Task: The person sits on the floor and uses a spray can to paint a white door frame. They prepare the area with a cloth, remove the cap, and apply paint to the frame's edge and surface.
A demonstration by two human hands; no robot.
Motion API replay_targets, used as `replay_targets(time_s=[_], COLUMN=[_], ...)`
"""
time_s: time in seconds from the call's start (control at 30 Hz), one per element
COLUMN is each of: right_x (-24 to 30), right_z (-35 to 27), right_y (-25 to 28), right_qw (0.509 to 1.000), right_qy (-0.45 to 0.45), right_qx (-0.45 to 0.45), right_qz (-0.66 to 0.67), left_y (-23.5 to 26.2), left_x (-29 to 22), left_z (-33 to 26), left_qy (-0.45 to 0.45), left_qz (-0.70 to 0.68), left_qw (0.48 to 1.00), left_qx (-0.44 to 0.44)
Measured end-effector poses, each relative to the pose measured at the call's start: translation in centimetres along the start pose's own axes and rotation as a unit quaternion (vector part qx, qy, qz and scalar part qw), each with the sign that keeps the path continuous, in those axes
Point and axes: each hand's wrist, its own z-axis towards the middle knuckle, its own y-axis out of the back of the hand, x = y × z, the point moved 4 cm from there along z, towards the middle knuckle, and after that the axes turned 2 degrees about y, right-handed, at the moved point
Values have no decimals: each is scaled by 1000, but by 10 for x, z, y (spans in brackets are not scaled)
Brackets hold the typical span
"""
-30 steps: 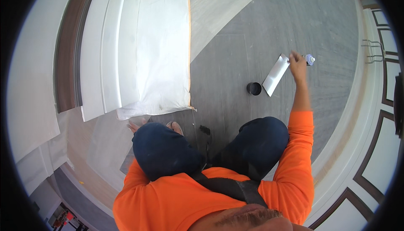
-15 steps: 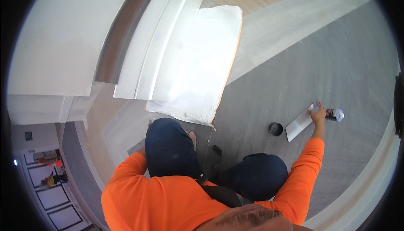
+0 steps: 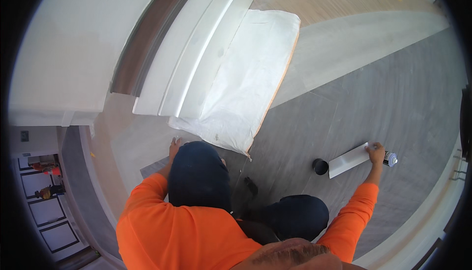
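The right hand is out at full reach on the grey floor, fingers closed over the end of a flat white strip, touching a small spray can with a pale cap that lies just beyond it. Since a second ago the view has swung; the hand's spot on strip and can is the same, so the work looks paused at the grip. A black round cap sits just beside the strip's near end. The left hand is pressed down on the floor by the left knee; whether it holds anything, I cannot tell. A white plastic sheet covers the white step ahead. No labels are readable.
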Motion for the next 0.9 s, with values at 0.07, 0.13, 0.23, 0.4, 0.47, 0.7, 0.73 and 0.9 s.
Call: replay_targets(time_s=[0.07,0.13,0.23,0.4,0.47,0.7,0.73,0.9], right_x=[30,76,128,286,329,513,529,569], right_z=[2,-3,2,1,12,47,53,129], right_y=[28,68,126,228,261,295,285,153], right_qw=[999,999,997,986,974,973,969,933], right_qy=[26,30,64,159,206,195,196,144], right_qx=[10,37,36,-36,-84,-96,-97,-32], right_qz=[23,24,36,-27,-37,73,117,329], left_y=[0,13,15,-9,-9,-10,3,33], left_x=[-1,-2,6,8,-4,27,26,36], left_z=[0,-6,0,9,24,41,48,87], left_qy=[34,97,83,65,64,-13,-22,-80], left_qz=[-12,-23,-71,-35,-50,-42,-25,8], left_qw=[999,994,988,975,967,954,949,926], left_qx=[18,36,110,211,243,298,314,369])
